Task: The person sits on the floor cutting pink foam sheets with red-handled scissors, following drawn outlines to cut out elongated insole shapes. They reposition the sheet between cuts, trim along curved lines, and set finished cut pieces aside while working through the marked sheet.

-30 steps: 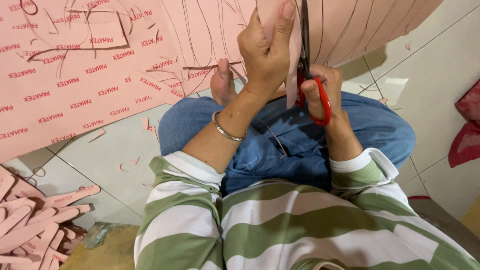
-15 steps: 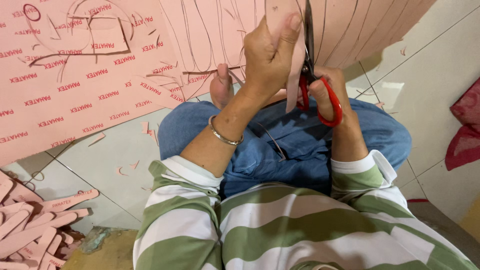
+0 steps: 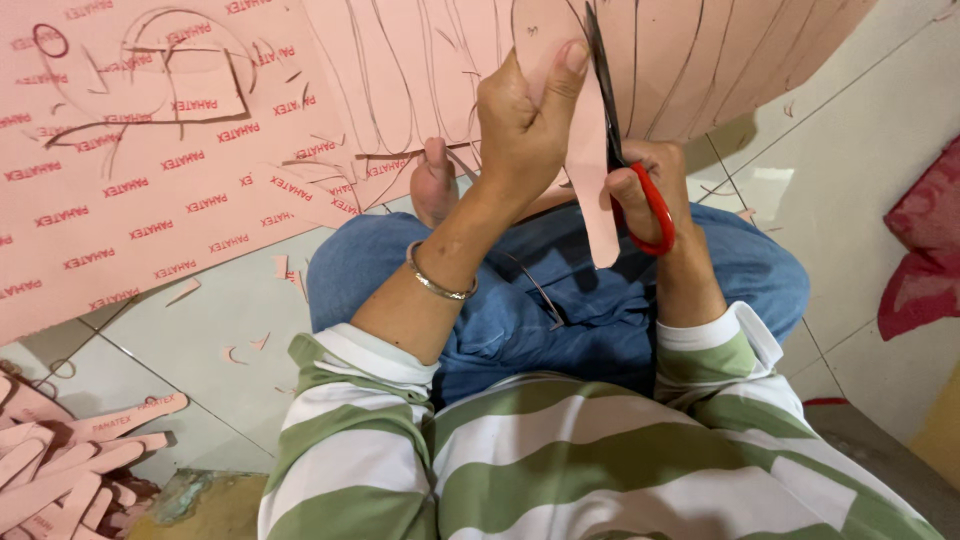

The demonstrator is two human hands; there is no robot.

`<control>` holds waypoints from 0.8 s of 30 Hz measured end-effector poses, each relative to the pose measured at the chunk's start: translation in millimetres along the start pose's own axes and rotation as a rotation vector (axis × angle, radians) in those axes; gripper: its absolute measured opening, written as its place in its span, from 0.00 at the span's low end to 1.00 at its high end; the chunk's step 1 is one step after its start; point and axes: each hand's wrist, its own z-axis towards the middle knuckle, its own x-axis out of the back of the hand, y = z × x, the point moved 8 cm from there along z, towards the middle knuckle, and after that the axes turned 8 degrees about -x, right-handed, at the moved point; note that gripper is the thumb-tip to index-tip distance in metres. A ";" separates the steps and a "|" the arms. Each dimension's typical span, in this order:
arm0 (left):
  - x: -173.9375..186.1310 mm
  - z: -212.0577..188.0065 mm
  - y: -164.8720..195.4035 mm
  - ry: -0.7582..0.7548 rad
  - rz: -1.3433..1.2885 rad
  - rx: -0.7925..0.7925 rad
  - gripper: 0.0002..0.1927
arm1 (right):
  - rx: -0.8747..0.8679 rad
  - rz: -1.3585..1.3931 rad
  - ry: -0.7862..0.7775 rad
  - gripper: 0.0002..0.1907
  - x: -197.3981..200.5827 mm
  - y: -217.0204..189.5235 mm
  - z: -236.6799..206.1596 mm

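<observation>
head view | from above, facing down | close over lap and floor

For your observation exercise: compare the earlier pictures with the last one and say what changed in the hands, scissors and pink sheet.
Little changed. The scissors in the right hand sit slightly further up the pink sheet, which the left hand grips as before. The cut strips on the floor lie unchanged.

Cut strips left of knee
</observation>
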 end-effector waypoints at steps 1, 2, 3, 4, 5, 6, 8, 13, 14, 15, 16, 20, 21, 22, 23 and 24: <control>0.2 -0.4 -0.8 0.000 -0.009 0.015 0.14 | 0.011 0.004 -0.001 0.46 0.3 -0.3 0.0; 0.5 -0.2 1.0 0.005 -0.002 -0.004 0.14 | 0.022 0.010 -0.020 0.46 -0.5 -1.0 0.2; 1.0 0.0 3.1 0.009 0.008 -0.026 0.15 | 0.036 0.017 -0.041 0.46 -1.4 -2.2 0.2; 1.4 0.1 5.2 0.016 0.016 -0.048 0.15 | 0.051 0.023 -0.062 0.46 -1.7 -3.9 0.5; 0.5 -0.5 3.5 0.005 0.001 -0.019 0.14 | 0.047 0.039 -0.075 0.46 -1.8 -4.4 1.0; -1.0 -1.5 1.8 -0.006 -0.018 0.011 0.14 | 0.041 0.053 -0.085 0.46 -1.5 -5.2 1.0; -5.2 -3.3 2.1 -0.044 -0.029 0.026 0.14 | 0.036 0.087 -0.087 0.45 0.6 -7.9 1.0; -8.4 -4.1 8.2 -0.088 0.101 -0.029 0.13 | 0.018 0.098 -0.044 0.45 5.8 -11.8 1.6; -8.8 -3.8 9.0 -0.086 0.066 -0.038 0.14 | 0.033 0.072 -0.031 0.45 7.2 -13.1 1.7; -9.2 -3.8 9.9 -0.086 0.031 -0.044 0.15 | 0.045 0.046 -0.017 0.45 8.6 -14.0 1.5; -9.4 -4.1 10.4 -0.085 -0.002 -0.048 0.15 | 0.055 0.022 -0.007 0.45 9.4 -14.5 1.3; -9.7 -5.5 5.6 -0.086 -0.005 0.010 0.16 | 0.046 0.005 0.008 0.45 10.5 -10.5 1.7; -9.6 -5.3 5.9 -0.084 -0.005 0.002 0.16 | 0.048 0.008 0.009 0.45 10.3 -9.7 1.7; -9.8 -5.1 6.1 -0.083 -0.005 -0.007 0.16 | 0.051 0.010 0.010 0.44 10.2 -9.0 1.4; -9.9 -5.1 5.2 -0.085 0.003 -0.002 0.16 | 0.063 0.016 0.016 0.44 10.2 -8.9 1.2; -10.0 -5.3 4.3 -0.086 0.011 0.005 0.15 | 0.073 0.023 0.021 0.44 10.2 -8.9 0.9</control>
